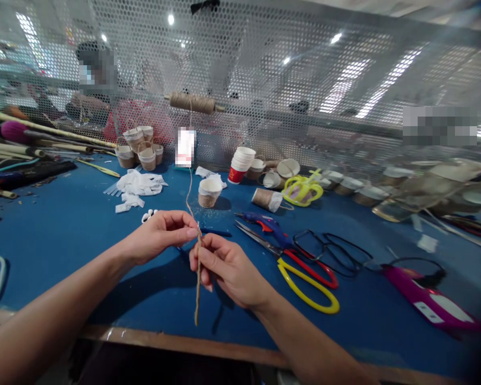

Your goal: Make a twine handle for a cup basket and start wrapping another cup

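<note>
Between finger and thumb, my left hand (166,234) pinches the upper end of a stiff, twine-wrapped stick (198,307). My right hand (224,267) grips the same piece just below, its fingers curled around it. The lower end hangs free over the table's near side. Thin twine (189,195) runs up from my fingertips to a twine spool (192,102) on a rod at the mesh panel. Just beyond my hands stands a small twine-wrapped cup (209,192) with a white rim. What the stick's core is made of is hidden.
Large scissors (308,286) with red and yellow handles and a blue glue gun (264,224) lie right of my hands. White lace scraps (138,184) lie left. Further back are stacked paper cups (241,163), small baskets (147,156) and a yellow openwork piece (302,190).
</note>
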The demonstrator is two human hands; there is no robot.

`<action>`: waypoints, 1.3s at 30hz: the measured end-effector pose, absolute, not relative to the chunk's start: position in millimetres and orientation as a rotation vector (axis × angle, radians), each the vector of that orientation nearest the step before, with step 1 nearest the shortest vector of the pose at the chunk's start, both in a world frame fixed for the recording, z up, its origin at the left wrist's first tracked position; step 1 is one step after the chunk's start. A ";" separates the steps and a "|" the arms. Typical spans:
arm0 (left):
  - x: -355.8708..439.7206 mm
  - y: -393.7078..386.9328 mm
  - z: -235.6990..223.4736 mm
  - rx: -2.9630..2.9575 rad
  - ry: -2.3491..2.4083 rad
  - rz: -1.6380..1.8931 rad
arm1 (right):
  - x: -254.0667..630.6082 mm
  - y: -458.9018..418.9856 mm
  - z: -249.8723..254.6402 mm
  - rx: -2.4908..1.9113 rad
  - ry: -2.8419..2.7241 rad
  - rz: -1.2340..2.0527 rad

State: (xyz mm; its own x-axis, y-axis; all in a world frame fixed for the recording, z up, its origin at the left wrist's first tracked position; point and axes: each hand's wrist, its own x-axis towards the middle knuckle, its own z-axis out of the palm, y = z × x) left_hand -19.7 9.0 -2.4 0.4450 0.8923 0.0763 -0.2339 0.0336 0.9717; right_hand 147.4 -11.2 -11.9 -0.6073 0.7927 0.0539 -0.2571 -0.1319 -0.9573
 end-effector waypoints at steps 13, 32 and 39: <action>-15.6 5.7 0.6 1.360 0.814 1.014 | 144.8 -11.2 -8.2 -0.858 -1.489 1.664; -15.4 5.8 -4.3 1.198 0.597 0.862 | 144.0 -13.6 -11.1 -0.700 -1.424 1.784; -16.1 4.2 -5.3 1.151 0.560 0.842 | 142.2 -13.6 -12.0 -0.677 -1.420 1.771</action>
